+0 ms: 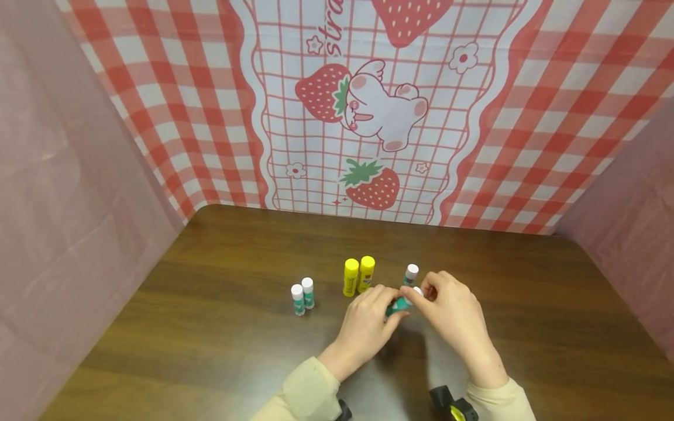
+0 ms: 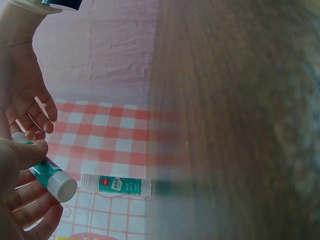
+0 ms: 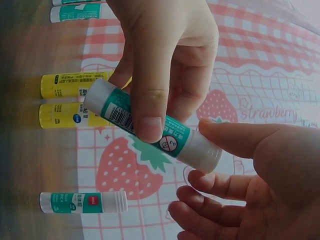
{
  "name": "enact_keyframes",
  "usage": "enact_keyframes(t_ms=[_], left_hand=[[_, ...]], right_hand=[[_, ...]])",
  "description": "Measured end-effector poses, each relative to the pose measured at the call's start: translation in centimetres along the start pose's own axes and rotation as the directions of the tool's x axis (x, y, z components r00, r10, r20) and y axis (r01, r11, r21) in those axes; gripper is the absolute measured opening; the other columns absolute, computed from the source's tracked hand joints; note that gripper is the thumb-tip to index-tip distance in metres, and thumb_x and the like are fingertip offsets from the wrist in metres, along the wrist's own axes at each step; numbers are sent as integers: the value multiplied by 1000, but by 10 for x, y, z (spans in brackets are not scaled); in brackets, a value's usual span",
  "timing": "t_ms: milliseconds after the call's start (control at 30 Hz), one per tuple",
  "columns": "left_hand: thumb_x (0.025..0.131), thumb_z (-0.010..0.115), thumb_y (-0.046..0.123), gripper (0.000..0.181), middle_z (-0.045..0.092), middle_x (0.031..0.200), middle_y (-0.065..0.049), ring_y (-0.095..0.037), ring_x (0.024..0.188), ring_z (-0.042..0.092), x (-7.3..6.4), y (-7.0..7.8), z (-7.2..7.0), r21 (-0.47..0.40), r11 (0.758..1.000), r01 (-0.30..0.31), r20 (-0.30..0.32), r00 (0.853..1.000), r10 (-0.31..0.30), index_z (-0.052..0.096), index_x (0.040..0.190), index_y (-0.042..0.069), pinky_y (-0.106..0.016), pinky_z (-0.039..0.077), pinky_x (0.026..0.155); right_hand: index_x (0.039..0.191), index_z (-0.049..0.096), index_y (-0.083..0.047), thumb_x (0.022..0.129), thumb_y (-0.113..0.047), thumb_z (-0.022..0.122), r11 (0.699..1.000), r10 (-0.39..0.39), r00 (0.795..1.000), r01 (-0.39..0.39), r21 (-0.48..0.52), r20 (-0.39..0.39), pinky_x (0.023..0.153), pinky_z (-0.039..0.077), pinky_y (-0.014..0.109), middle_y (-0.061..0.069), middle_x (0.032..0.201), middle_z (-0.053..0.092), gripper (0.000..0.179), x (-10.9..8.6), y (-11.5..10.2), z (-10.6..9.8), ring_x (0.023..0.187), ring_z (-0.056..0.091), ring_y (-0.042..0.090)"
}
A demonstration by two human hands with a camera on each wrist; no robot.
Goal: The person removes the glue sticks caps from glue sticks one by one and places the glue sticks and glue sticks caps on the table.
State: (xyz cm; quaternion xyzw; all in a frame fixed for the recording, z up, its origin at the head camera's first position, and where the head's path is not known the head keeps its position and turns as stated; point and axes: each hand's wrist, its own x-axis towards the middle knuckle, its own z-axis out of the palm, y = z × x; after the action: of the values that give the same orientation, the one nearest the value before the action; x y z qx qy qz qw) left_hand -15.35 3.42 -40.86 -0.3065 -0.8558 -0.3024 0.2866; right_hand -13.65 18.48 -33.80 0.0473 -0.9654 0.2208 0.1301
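Observation:
A white-and-teal glue stick (image 3: pixel 175 141) is held tilted above the table between both hands. My left hand (image 1: pixel 364 321) grips it round the middle, its thumb lying across the label in the right wrist view. At the ridged white cap end, my right hand (image 1: pixel 457 307) pinches with thumb and index finger (image 3: pixel 220 183), the other fingers spread loosely below. Just behind the hands, another white-and-teal glue stick (image 1: pixel 412 273) stands upright, its lower part hidden in the head view. It appears whole in the left wrist view, its teal label (image 2: pixel 120 185) showing.
Two yellow glue sticks (image 1: pixel 350 278) stand side by side beyond my left hand. Further left, two white-and-teal glue sticks (image 1: pixel 298 300) stand close together. The brown wooden table (image 1: pixel 210 345) meets a red-checked strawberry cloth (image 1: pixel 368 134) at the back, with pink cloth (image 1: pixel 68 193) at the sides.

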Motion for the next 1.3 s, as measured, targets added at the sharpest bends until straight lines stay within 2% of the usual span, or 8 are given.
enact_keyframes(t_ms=[267,433,633,767,933,1133,1300], left_hand=[[78,72,26,24,60,81,6,-6,69,55,2,-6,-3,11,1000,-7,-17,1000,7,62,95,12,-20,46,64],[78,71,24,22,61,81,5,-5,69,56,6,-6,-5,-4,1000,-1,-10,1000,1,62,95,12,-19,46,64],[78,70,22,21,63,84,4,-4,69,57,7,-3,-1,-55,996,77,54,996,-74,63,96,12,-15,45,61],[78,69,23,20,63,84,7,-2,69,56,9,-2,6,-74,987,146,118,984,-136,62,95,15,-13,43,60],[78,69,25,18,65,82,10,-3,68,56,14,-1,14,-99,973,208,169,967,-189,63,93,17,-14,41,59],[79,69,24,17,65,85,9,-2,71,57,17,-2,26,-162,942,294,236,938,-252,64,93,17,-13,42,62],[78,69,24,18,63,84,7,-3,71,56,19,-1,35,-166,932,323,262,925,-274,65,93,16,-12,40,61]], right_hand=[[76,57,-14,81,-43,64,999,-11,998,13,31,-65,52,36,27,0,75,52,30,0,0,-5,65,49,13],[80,59,-14,81,-41,65,999,-22,997,24,33,-72,53,38,28,0,78,56,28,3,2,-11,69,54,14],[86,59,-13,80,-36,67,999,-34,997,35,20,-64,56,39,30,1,80,58,25,4,8,-16,73,57,17],[91,60,-13,80,-29,67,999,-45,997,46,10,-55,57,42,34,0,80,59,21,5,15,-17,76,58,17],[93,61,-12,80,-24,66,998,-57,998,57,-6,-33,56,42,34,0,81,59,18,7,23,-14,75,58,16],[93,61,-12,81,-20,64,998,-47,999,48,-27,13,54,41,33,1,80,58,15,10,37,-7,73,56,17],[94,61,-9,79,-15,65,998,-40,997,42,-39,66,52,42,34,4,83,59,16,11,50,0,72,57,19]])
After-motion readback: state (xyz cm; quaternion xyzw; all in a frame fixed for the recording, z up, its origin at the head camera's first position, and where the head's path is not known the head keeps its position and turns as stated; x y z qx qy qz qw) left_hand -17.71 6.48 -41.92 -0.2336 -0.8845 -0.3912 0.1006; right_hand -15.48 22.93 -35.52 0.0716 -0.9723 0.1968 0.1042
